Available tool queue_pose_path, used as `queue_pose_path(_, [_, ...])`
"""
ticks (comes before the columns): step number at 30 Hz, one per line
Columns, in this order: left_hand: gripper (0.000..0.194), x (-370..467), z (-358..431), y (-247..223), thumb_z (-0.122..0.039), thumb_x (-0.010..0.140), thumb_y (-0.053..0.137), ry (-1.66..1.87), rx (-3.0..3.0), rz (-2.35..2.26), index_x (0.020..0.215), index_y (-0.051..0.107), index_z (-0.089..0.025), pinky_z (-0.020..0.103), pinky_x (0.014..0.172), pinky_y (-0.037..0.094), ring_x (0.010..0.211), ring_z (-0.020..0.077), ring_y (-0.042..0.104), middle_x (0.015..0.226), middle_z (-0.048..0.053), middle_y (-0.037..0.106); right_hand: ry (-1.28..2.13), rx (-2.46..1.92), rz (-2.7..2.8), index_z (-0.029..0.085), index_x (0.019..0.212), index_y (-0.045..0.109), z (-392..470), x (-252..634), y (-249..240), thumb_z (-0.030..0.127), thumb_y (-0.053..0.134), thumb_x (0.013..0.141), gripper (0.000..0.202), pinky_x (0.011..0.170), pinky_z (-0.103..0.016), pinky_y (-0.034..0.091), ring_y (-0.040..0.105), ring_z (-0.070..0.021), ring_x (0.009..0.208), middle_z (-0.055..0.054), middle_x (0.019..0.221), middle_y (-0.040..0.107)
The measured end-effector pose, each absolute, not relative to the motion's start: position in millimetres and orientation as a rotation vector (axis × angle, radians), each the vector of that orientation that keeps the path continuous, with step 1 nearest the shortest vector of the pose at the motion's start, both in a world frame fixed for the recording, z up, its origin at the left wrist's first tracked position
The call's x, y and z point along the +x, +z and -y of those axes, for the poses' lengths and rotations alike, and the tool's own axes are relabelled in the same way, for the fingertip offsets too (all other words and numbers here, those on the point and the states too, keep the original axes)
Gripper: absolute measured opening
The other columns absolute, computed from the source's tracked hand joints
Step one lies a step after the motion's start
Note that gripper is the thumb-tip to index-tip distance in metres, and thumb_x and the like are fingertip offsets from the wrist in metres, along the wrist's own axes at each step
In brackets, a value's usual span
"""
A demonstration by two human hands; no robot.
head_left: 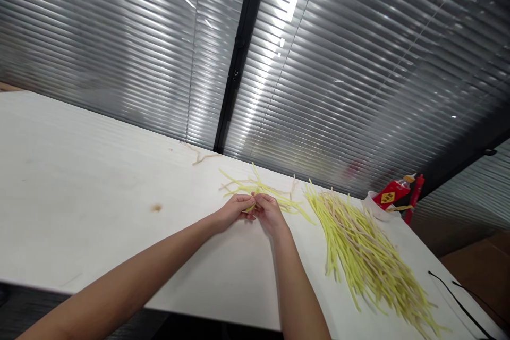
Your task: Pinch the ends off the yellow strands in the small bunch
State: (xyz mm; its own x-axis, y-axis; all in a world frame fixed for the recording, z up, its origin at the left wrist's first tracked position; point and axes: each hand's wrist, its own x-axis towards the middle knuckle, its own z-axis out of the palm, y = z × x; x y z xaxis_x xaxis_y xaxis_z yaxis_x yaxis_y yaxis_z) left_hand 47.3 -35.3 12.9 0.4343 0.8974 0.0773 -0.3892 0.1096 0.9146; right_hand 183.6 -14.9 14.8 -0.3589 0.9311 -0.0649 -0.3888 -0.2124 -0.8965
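Where both hands' fingers (pixel 250 207) meet, yellow strands (pixel 263 190) pinched

Both bare forearms reach forward and converge, so the left hand (pixel 234 211) and the right hand (pixel 269 212) meet fingertip to fingertip, near the far edge of the worktop. Fingers on each are curled inward and pinched together, knuckles up, wrists nearly straight.
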Motion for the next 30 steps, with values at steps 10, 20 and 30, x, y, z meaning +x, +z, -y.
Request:
queue_pose_path(10, [0.037,51,39,14,-0.049,0.086,0.042,0.955,1.500,-0.719,0.083,0.057,-0.015,0.027,0.063,0.046,0.062,0.0111,0.043,0.068,-0.001,0.046,1.653,-0.706,0.975,0.019,0.050,0.044,11,186,11,0.026,0.077,0.062,0.035,0.046,-0.021,0.033,0.036,-0.0067,0.041,0.009,0.040,0.038])
queue_pose_path(20, [0.027,46,41,16,-0.026,0.091,0.029,0.930,2.059,-1.273,0.081,0.053,-0.018,0.027,0.061,0.036,0.062,0.0153,0.051,0.068,0.003,0.058,1.442,-0.875,1.068,0.017,0.051,0.047,10,179,10,0.032,0.078,0.059,0.035,0.044,-0.021,0.025,0.036,-0.0060,0.043,0.007,0.044,0.044])
queue_pose_path(30, [0.027,41,40,10,-0.026,0.090,0.033,0.708,2.622,-1.407,0.091,0.058,-0.018,0.035,0.076,0.039,0.088,0.0234,0.053,0.089,0.010,0.060,0.661,-1.308,1.282,0.016,0.077,0.067,-3,211,10,0.044,0.060,0.073,0.028,0.053,-0.025,0.035,0.042,-0.0119,0.056,-0.001,0.068,0.056])
